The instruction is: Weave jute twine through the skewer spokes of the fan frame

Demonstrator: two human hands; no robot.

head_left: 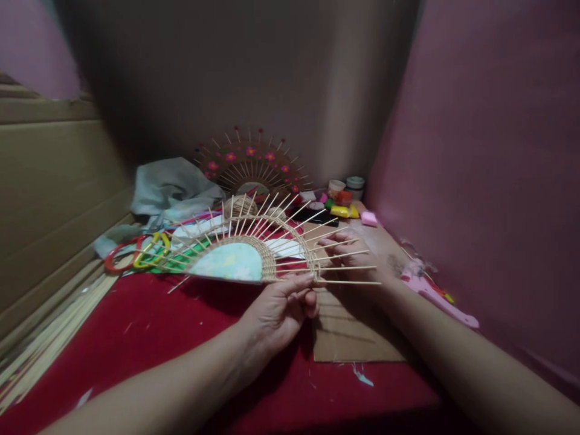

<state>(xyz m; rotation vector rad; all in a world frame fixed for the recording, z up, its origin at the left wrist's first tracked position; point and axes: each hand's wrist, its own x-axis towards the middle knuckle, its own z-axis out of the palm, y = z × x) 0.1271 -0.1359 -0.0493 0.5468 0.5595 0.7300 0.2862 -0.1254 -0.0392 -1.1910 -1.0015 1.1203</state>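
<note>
A half-round woven stick fan (268,258) is held up over the red cloth. It has a pale blue-green patterned centre, a twine band around that, and thin sticks spreading outward through a second twine row. My left hand (283,308) pinches its lower right edge, thumb on top near the outer twine row. Behind the right-hand sticks, my right hand (348,254) has its fingers bent and drawn together by that same row. The sticks partly cover these fingers, and what they grip cannot be made out. A ball of twine (240,206) sits behind the fan.
Cardboard (357,338) lies under my right hand. Red-handled scissors (118,258) and a stick bundle (58,338) are at left; a pink glue gun (441,297) is at right. Behind are a flower-decorated fan (251,158), a grey plastic bag (174,184) and small jars (355,186).
</note>
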